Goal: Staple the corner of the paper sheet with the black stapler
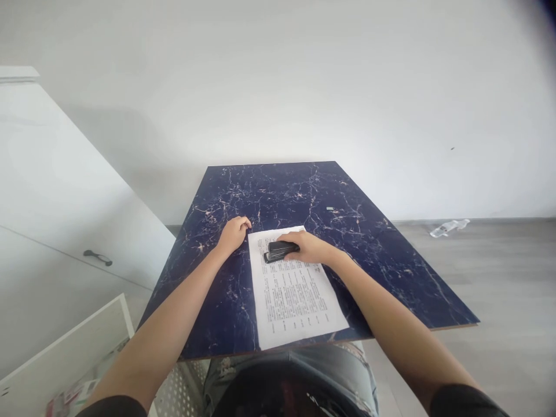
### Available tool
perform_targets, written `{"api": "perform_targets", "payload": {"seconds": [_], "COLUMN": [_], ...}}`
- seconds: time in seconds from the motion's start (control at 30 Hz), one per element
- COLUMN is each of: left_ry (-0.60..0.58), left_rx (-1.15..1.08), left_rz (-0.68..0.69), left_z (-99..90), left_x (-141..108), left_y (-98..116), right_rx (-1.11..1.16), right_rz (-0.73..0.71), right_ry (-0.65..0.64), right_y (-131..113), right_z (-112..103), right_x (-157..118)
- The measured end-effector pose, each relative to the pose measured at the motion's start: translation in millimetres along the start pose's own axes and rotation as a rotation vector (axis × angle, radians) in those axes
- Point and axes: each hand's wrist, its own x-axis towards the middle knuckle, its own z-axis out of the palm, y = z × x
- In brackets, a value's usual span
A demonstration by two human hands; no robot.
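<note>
A printed sheet of paper point(291, 301) lies on the dark blue marbled table point(269, 191), near its front edge. Over the upper part of the sheet, my right hand point(307, 246) is closed round a black stapler point(280, 250), whose front end points left. My left hand point(234, 233) rests on the table beside the sheet's upper left corner, its fingers curled; whether anything is under them is hidden.
A small green item point(330, 208) lies on the table, right of the sheet. A white cabinet point(65, 191) and an open drawer point(65, 341) stand at the left. Clear plastic point(449, 227) lies on the floor at the right.
</note>
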Motion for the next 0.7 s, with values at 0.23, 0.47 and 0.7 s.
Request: {"api": "perform_targets", "payload": {"seconds": [0.23,0.47,0.7], "left_ry": [0.003,0.004,-0.019], "left_rx": [0.022,0.037,0.056], "left_rz": [0.019,0.008,-0.009], "left_z": [2.4,3.9,1.3], "left_x": [0.7,1.1,1.4], "left_y": [-3.1,-5.4,0.1], "right_rx": [-0.009,-0.044,0.031], "right_rz": [0.183,0.451,0.367], "right_ry": [0.078,0.150,0.456], "right_y": [47.3,95.3,76.5], "right_z": [-56.7,-93.9,-107.9], "right_x": [-86.5,-159.6,-133.2]}}
